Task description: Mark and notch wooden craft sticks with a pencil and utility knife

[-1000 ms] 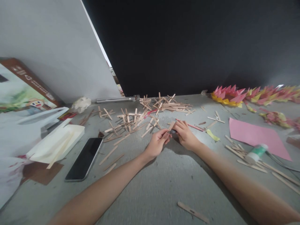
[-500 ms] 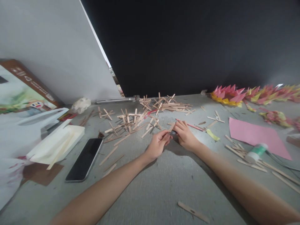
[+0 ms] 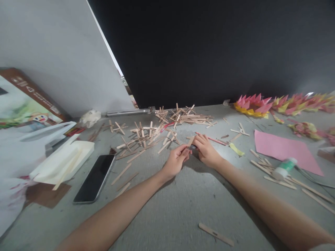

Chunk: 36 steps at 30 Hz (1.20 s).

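Observation:
My left hand (image 3: 175, 162) pinches a wooden craft stick (image 3: 191, 141) between thumb and fingers, above the middle of the grey table. Close against it, my right hand (image 3: 207, 150) is closed round a small dark tool (image 3: 193, 147), mostly hidden by the fingers, so its kind does not show. The tool meets the stick. Just behind my right hand lies a red pencil (image 3: 217, 141). Nearer to me rests another craft stick (image 3: 216, 234) with a small slot in its middle. Beyond my hands is a heap of craft sticks (image 3: 196, 118), several joined into crosses.
At left are a phone (image 3: 94, 178), a white tray (image 3: 86, 148) with a stick in it, and a plastic bag (image 3: 15, 153). Pink paper (image 3: 285, 151), a white-and-green bottle (image 3: 284, 168) and loose sticks lie at right. Folded-paper rings (image 3: 253, 105) stand by the black panel (image 3: 209, 52).
The view has shifted very slightly. Both hands stay together at the craft stick, with hardly any visible movement.

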### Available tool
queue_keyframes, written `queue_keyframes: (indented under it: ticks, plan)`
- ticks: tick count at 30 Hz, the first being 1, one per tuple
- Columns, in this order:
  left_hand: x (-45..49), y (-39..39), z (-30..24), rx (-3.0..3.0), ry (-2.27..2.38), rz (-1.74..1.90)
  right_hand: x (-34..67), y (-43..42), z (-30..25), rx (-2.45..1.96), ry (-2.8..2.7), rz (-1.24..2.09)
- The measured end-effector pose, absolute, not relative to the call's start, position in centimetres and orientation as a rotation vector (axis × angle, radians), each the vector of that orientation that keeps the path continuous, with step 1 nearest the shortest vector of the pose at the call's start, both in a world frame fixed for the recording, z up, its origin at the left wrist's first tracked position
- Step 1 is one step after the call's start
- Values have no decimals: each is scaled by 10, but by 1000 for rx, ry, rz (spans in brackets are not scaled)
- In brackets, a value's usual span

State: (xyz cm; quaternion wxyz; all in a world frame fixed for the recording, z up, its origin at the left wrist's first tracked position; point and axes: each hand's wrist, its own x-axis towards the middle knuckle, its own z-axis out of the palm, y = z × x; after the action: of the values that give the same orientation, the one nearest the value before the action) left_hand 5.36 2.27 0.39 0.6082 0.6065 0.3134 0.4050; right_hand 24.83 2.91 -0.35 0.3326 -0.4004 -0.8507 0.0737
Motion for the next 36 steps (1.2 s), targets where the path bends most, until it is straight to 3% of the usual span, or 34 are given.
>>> queue_keyframes:
  ticks: [36]
  plan:
    - [56, 25, -1, 1354, 654, 945, 246, 32, -8, -1028, -2207, 200]
